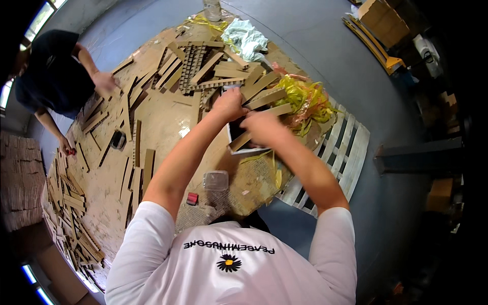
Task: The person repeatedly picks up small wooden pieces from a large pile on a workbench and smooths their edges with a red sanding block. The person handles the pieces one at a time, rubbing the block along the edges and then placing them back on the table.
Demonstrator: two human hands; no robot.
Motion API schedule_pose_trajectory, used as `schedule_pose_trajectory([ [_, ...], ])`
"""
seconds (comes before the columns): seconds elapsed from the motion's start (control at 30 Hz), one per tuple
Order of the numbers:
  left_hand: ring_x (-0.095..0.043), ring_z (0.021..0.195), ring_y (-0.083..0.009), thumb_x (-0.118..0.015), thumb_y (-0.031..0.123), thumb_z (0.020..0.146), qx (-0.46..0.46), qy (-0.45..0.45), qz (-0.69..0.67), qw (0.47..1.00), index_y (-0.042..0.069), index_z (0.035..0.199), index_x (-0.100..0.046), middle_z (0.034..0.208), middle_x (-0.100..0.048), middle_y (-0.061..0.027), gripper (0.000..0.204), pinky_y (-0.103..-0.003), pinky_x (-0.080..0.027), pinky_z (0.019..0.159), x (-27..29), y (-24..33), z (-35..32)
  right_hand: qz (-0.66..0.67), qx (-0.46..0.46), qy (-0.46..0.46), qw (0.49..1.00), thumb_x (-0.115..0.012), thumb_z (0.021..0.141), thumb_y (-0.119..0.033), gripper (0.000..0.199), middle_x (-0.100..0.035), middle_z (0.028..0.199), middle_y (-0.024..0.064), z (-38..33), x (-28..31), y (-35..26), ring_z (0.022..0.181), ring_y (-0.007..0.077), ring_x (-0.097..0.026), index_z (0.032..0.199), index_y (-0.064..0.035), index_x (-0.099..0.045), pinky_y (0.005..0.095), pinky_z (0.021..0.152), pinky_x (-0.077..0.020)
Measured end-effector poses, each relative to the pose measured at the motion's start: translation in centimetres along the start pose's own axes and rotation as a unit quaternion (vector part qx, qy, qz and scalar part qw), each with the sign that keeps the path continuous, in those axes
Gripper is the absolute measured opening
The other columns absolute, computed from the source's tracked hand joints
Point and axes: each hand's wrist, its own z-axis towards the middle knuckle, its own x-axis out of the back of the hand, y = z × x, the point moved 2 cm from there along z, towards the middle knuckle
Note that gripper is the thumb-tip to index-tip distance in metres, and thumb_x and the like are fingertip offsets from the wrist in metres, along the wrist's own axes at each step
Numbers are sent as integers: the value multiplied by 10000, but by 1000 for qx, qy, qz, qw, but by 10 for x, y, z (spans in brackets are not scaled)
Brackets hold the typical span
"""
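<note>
A box with a white rim (pixel 247 151) and a dark inside stands at the right part of the table, with brown cardboard strips (pixel 268 97) sticking up out of it and fanning to the right. My left hand (pixel 230 105) is over the box's far left side, its fingers curled together; what they hold, if anything, is hidden. Close beside it, my right hand (pixel 264 128) reaches in over the strips. Motion smears its fingers, so their grip does not show. Another cardboard strip (pixel 240 142) leans across the box's near side, below my right hand.
Piles of cardboard strips (pixel 193 61) cover the table (pixel 168 119). Yellow and pink plastic straps (pixel 305 99) and a pale cloth (pixel 245 39) lie beyond the box. A clear plastic tub (pixel 216 180) and a red object (pixel 192 198) sit nearer me. Another person (pixel 56 76) works at left; a pallet (pixel 345 147) is right.
</note>
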Motion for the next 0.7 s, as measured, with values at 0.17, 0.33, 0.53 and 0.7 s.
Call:
schedule_pose_trajectory([
  [0.17, -644, 1187, -376, -972, 508, 612, 27, -49, 150, 987, 0, 1535, -334, 1303, -620, -188, 1231, -492, -536, 974, -33, 26, 18, -71, 51, -118, 989, -592, 938, -164, 245, -788, 1010, 140, 31, -31, -28, 910, 318, -765, 1019, -32, -782, 469, 780, -599],
  [0.33, -599, 1194, -352, -955, 423, 627, -5, 16, 111, 994, 62, 1421, -443, 1274, -628, -134, 1012, -467, -483, 998, -48, 16, 23, -57, 165, -99, 980, -637, 889, -155, 186, -790, 918, 137, 27, -32, -12, 850, 307, -772, 923, -92, -809, 437, 737, -589],
  [0.53, -619, 1162, -371, -866, 242, 742, -91, 11, 45, 995, 89, 1402, -442, 1217, -618, -140, 799, -473, -486, 992, -53, 13, 30, -47, 202, -72, 976, -671, 842, -130, 154, -759, 1058, 76, -2, 29, -20, 951, 263, -710, 930, -112, -796, 395, 833, -539],
  [0.7, -673, 990, -424, -849, 223, 757, -148, 109, -91, 979, 76, 1341, -499, 1209, -631, -187, 697, -496, -567, 832, -37, 4, 21, 136, 206, 105, 963, -705, 753, -42, 262, -727, 1105, 46, -59, 81, -17, 963, 261, -671, 996, -98, -787, 397, 859, -528],
])
